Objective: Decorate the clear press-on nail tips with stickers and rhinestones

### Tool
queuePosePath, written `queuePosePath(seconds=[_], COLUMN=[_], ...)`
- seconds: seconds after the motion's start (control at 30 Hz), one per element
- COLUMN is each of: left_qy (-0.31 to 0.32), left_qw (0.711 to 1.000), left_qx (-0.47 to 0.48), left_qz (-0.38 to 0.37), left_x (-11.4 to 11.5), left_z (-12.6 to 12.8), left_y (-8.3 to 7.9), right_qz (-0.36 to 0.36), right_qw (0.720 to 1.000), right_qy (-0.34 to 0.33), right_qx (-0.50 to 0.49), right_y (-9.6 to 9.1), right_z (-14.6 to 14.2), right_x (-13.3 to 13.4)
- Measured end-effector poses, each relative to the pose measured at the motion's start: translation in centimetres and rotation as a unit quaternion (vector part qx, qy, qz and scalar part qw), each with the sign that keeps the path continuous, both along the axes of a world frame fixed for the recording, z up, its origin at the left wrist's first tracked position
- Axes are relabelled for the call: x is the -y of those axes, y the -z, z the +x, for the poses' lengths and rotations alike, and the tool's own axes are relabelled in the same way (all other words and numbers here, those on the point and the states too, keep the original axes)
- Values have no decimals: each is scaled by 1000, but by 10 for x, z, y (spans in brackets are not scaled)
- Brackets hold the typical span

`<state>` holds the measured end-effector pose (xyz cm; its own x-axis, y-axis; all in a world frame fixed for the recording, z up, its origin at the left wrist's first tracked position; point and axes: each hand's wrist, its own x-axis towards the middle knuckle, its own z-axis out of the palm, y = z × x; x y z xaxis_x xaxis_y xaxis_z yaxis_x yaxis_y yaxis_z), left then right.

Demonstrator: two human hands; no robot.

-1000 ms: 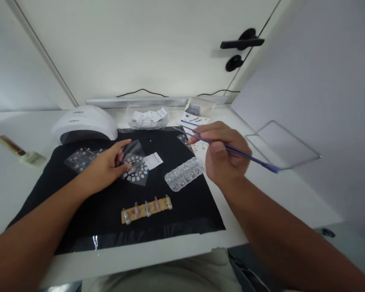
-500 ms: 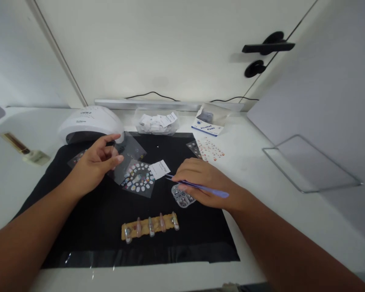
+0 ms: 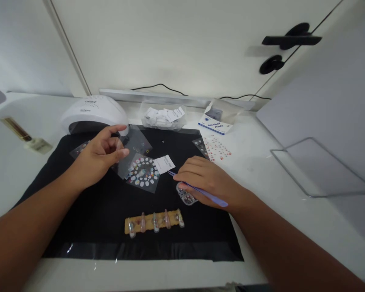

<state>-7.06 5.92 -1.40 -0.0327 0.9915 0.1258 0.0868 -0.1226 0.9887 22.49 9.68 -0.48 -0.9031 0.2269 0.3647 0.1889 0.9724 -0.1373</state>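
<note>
My left hand (image 3: 99,156) pinches a clear plastic sheet (image 3: 133,149) by its left edge, lifted over the black mat (image 3: 88,211). Beside it lies a clear packet of coloured nail stickers (image 3: 142,172) with a white label (image 3: 166,164). My right hand (image 3: 205,178) rests palm down on a clear rhinestone box (image 3: 186,196) and holds purple tweezers (image 3: 214,197), their tips pointing left toward the label. A wooden strip with several nail tips (image 3: 154,221) lies at the mat's front.
A white nail lamp (image 3: 93,114) stands at the back left. A bag of white packets (image 3: 162,116), an alcohol pads box (image 3: 214,123) and a sticker sheet (image 3: 217,148) lie behind. A brush (image 3: 26,136) is far left; a wire frame (image 3: 322,168) right.
My right hand came down from mid-air onto the rhinestone box with the tweezers. My left hand lifted the clear sheet off the sticker packet and drew it left.
</note>
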Motion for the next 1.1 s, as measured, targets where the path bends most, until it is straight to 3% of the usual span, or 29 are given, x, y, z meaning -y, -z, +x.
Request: queuePosePath(seconds=[0.43, 0.63, 0.73, 0.87, 1.0, 1.1], left_qy=[-6, -2, 0, 5, 4, 4], left_qw=[1000, 999, 999, 997, 995, 994], left_qx=[11, 29, 42, 66, 86, 99], left_qz=[13, 16, 25, 37, 42, 43], left_x=[1, 0, 0, 0, -1, -2], left_z=[1, 2, 3, 5, 5, 4], left_y=[0, 1, 2, 2, 2, 2], right_qz=[44, 73, 93, 87, 37, -2], right_qw=[998, 994, 990, 987, 989, 985], right_qy=[-25, -16, -1, 67, 116, 135], right_qx=[-27, -74, -102, -117, -87, -102], right_y=[0, -21, -41, -63, -64, -60], right_z=[-4, 1, 2, -10, -34, -39], right_x=[1, 5, -15, -71, -125, -137])
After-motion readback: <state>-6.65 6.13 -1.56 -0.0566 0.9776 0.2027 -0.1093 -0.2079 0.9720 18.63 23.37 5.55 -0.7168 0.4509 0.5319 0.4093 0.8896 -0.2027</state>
